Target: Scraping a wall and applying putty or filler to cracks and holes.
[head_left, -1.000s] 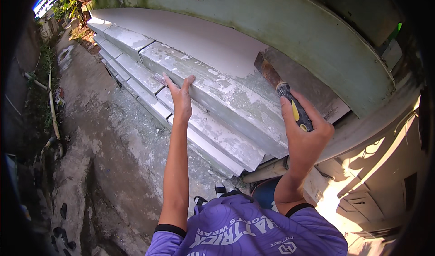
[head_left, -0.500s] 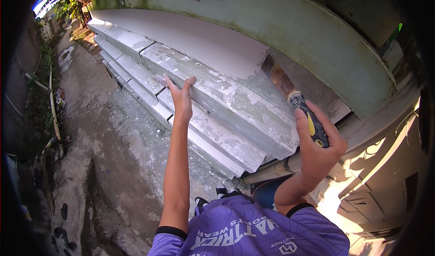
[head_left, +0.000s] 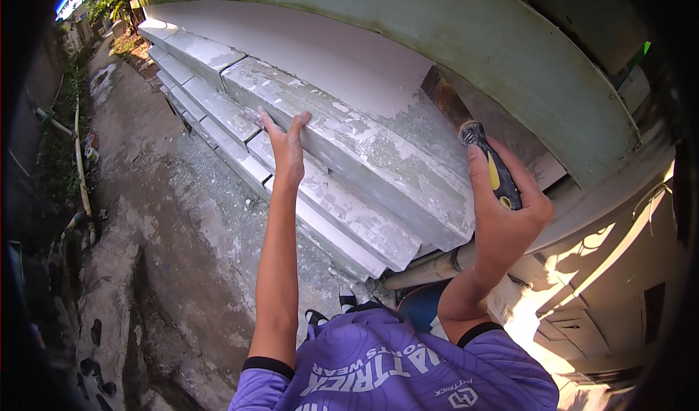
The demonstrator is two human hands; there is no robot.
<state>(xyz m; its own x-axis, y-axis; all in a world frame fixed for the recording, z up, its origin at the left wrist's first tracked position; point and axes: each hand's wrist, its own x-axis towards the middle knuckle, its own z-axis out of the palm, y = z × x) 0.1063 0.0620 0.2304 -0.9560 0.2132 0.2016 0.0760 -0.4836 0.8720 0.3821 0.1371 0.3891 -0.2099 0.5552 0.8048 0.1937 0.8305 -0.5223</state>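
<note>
I see the right hand (head_left: pixel 513 196) wrapped firmly round a scraper (head_left: pixel 466 131), which sits at three o'clock from the left hand (head_left: pixel 287 145), its tip aimed at eleven by the patchy wall (head_left: pixel 328 54). The left hand, fingers spread and gripping no tool, appears to brace on the ledge (head_left: pixel 349 134). Loose flakes could make that support slip, while too steep a push might gouge the wall.

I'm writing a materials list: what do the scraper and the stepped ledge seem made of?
Scraper blade: likely steel, judging by rust-like brown patches. Scraper handle: probably moulded plastic or rubber, black with smooth yellow insets. Stepped ledge: perhaps concrete or cement, its whitish coating flaked to grey.
</note>
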